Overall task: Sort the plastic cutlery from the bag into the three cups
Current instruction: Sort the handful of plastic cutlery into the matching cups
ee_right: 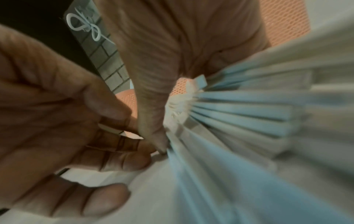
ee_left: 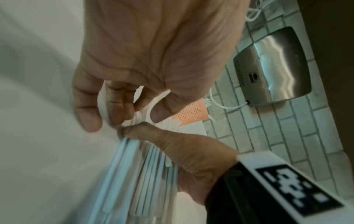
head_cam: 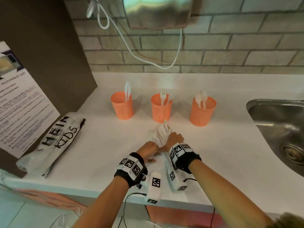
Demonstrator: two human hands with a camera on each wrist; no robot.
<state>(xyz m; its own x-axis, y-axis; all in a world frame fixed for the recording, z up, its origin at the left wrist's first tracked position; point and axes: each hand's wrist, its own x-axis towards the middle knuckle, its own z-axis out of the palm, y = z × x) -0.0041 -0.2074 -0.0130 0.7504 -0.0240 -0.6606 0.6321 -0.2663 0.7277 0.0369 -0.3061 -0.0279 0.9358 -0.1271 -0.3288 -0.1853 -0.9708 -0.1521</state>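
Three orange mesh cups stand in a row on the white counter: the left cup (head_cam: 122, 105) holds knives, the middle cup (head_cam: 161, 107) forks, the right cup (head_cam: 202, 111) spoons. In front of the middle cup my right hand (head_cam: 176, 137) grips a bundle of white plastic cutlery (head_cam: 162, 133) by its middle, heads pointing at the cups. The handles (ee_left: 134, 174) fan out under my right thumb (ee_right: 153, 136). My left hand (head_cam: 148, 149) meets the bundle from the left, its fingers (ee_left: 114, 109) curled on one white piece. The plastic bag (head_cam: 54, 142) lies flat at the left.
A steel sink (head_cam: 279, 125) is set into the counter at the right. A dark cabinet with a printed notice (head_cam: 21, 104) stands at the left, behind the bag. On the brick wall hangs a metal hand dryer (head_cam: 158, 12) with a white cord (head_cam: 164, 66). The counter's front edge (head_cam: 98, 193) is near my wrists.
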